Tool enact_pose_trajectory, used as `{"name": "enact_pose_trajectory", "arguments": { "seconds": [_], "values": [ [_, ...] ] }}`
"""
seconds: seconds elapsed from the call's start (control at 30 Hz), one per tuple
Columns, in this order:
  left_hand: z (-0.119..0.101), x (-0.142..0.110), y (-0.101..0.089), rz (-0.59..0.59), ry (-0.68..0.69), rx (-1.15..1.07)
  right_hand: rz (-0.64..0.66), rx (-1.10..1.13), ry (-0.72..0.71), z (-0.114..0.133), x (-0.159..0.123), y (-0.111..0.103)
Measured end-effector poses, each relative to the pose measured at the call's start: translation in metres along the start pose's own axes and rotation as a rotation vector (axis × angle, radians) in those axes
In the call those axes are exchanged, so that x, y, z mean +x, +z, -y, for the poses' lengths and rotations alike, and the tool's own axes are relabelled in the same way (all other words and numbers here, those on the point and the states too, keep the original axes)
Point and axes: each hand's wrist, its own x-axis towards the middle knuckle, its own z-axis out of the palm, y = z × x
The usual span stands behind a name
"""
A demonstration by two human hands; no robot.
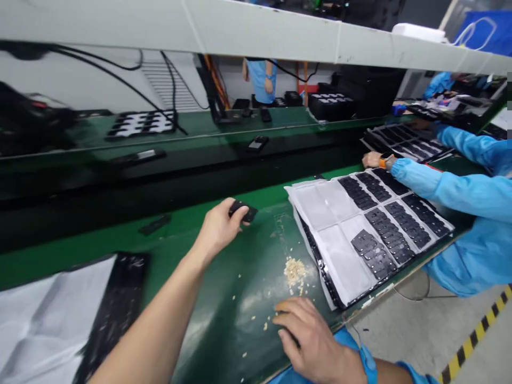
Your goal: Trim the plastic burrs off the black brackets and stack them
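The left hand (220,229) has its thumb and fingers clamped on a flat black part (243,212) above the green bench (248,256), between 10 and 11 o'clock from the pale granule pile (295,272); an edge grip with light thumb pressure would best protect its face. The right hand (308,336) is curled at 6 o'clock from that pile, and whether its fingers close on anything cannot be told. The white-lined sheet (346,266) of black plates (390,234) lies at 2 o'clock; keeping granules off it is advisable.
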Motion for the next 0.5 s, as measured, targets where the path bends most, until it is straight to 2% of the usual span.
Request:
{"name": "enact_pose_trajectory", "arguments": {
  "seconds": [0.07, 0.13, 0.2, 0.27, 0.33, 0.4, 0.5],
  "values": [
    [-0.002, -0.046, -0.001, 0.011, -0.004, -0.075, 0.183, -0.089, -0.104, 0.004, 0.006, 0.01],
    [0.004, -0.095, 0.002, -0.05, -0.024, -0.196, 0.343, -0.22, -0.201, 0.01, 0.014, 0.025],
    [0.021, -0.139, 0.007, -0.228, -0.117, -0.235, 0.423, -0.341, -0.257, 0.017, 0.027, 0.044],
    [0.046, -0.174, 0.013, -0.414, -0.231, -0.16, 0.435, -0.409, -0.305, 0.022, 0.046, 0.066],
    [0.073, -0.198, 0.017, -0.534, -0.34, -0.087, 0.438, -0.455, -0.348, 0.025, 0.068, 0.087],
    [0.091, -0.215, 0.018, -0.584, -0.396, -0.076, 0.477, -0.494, -0.325, 0.022, 0.089, 0.098],
    [0.099, -0.23, 0.012, -0.571, -0.376, -0.13, 0.436, -0.498, -0.15, 0.008, 0.102, 0.091]
  ]
}}
